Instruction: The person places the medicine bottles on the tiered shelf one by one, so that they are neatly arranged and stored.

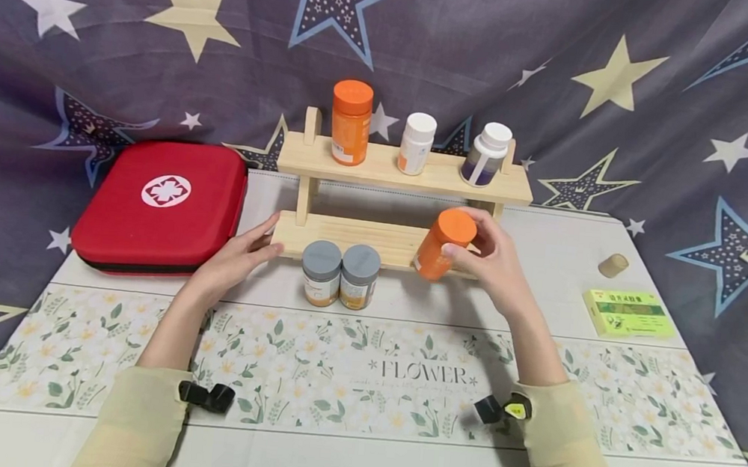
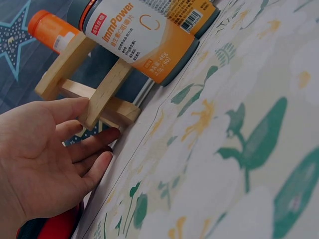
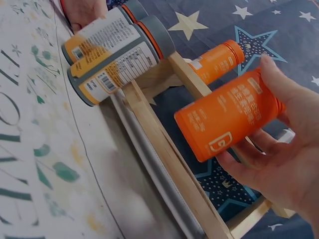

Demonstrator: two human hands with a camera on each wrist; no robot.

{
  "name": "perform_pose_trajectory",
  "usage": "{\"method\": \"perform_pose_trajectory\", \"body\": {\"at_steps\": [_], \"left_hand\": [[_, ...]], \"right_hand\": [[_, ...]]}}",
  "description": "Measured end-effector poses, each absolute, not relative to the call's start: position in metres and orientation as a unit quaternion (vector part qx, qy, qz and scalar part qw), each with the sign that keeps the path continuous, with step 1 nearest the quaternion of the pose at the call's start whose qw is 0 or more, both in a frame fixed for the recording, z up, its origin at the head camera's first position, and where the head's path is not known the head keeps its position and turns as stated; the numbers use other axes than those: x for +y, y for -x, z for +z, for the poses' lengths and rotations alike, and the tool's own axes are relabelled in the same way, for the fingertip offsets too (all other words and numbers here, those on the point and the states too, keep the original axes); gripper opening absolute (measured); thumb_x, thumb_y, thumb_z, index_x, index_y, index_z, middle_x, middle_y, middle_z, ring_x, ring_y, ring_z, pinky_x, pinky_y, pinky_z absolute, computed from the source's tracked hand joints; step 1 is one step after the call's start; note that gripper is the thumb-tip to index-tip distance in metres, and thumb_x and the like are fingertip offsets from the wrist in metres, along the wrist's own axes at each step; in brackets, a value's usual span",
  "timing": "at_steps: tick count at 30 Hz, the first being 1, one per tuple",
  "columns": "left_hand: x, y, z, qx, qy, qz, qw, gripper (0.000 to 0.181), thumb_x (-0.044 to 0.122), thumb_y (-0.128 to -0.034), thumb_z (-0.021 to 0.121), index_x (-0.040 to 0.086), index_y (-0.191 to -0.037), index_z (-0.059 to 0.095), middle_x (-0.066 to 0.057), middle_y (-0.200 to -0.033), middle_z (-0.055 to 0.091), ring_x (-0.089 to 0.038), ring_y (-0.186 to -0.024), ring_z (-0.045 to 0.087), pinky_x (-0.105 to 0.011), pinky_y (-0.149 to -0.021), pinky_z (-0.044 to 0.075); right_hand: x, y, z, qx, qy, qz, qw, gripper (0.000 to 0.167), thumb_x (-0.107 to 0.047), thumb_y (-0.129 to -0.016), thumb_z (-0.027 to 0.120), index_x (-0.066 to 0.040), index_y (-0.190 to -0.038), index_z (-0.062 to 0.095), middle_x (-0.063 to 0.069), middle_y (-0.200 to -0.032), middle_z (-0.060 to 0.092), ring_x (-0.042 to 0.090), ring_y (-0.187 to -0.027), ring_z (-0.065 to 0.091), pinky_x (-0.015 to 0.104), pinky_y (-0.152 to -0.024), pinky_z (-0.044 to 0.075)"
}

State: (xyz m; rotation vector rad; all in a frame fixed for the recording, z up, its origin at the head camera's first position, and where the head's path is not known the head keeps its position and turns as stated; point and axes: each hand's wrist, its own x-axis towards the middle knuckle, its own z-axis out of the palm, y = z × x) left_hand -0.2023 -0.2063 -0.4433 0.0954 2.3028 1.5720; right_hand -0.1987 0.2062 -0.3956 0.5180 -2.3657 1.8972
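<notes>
Orange plastic bottle with an orange lid: in my right hand, thumb and fingers curled round its lid end. Lies at 9 o'clock from my palm, right hand clearly nearer. Long axis tipped, lid toward 1, base toward 7; from the head view the base overlaps the front edge of the lower board of a two-tier pale wooden shelf. Can't tell if it touches wood. That tilt against the board is what matters. My left hand: fingers loose, gripping nothing, touching the board's left end.

Clock centred on lower board, 12 away from me. At 7: two cylindrical grey-lidded jars with white-and-orange labels, side by side, upright on the floral-printed white tablecloth. At 9: red zipped case with white emblem. At 3: small tan cylinder. At 4: flat yellow-green box. At 12, upper board: upright orange bottle, white bottle, white-capped dark-blue bottle. Behind: grey star-print curtain.
</notes>
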Motion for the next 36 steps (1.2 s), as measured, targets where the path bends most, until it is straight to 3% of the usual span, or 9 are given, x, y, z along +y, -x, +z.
{"method": "perform_pose_trajectory", "body": {"at_steps": [11, 27, 36], "left_hand": [[-0.206, 0.201, -0.442, 0.813, -0.029, 0.554, 0.176, 0.075, 0.037, -0.1042, 0.059, 0.04, -0.164, 0.014, -0.011, -0.172, 0.025, -0.031, -0.159, 0.025, -0.056, -0.129, 0.021], [-0.205, 0.201, -0.441, 0.818, -0.027, 0.548, 0.175, 0.075, 0.039, -0.1041, 0.059, 0.042, -0.164, 0.014, -0.01, -0.172, 0.024, -0.032, -0.159, 0.025, -0.056, -0.129, 0.022], [-0.206, 0.201, -0.441, 0.818, -0.028, 0.547, 0.176, 0.075, 0.039, -0.1041, 0.059, 0.042, -0.164, 0.013, -0.01, -0.172, 0.024, -0.031, -0.159, 0.025, -0.056, -0.129, 0.022]], "right_hand": [[0.219, 0.204, -0.394, -0.774, -0.072, 0.622, 0.092, 0.052, -0.014, -0.09, 0.078, -0.016, -0.14, 0.062, -0.011, -0.12, 0.067, 0.013, -0.114, 0.06, 0.026, -0.101, 0.046], [0.223, 0.207, -0.398, -0.783, -0.049, 0.615, 0.083, 0.057, -0.017, -0.093, 0.076, -0.014, -0.146, 0.057, -0.012, -0.125, 0.063, 0.011, -0.115, 0.058, 0.021, -0.1, 0.046], [0.225, 0.21, -0.4, -0.789, -0.048, 0.607, 0.078, 0.062, -0.018, -0.095, 0.074, -0.019, -0.153, 0.051, 0.001, -0.14, 0.06, 0.007, -0.115, 0.058, 0.015, -0.098, 0.047]]}}
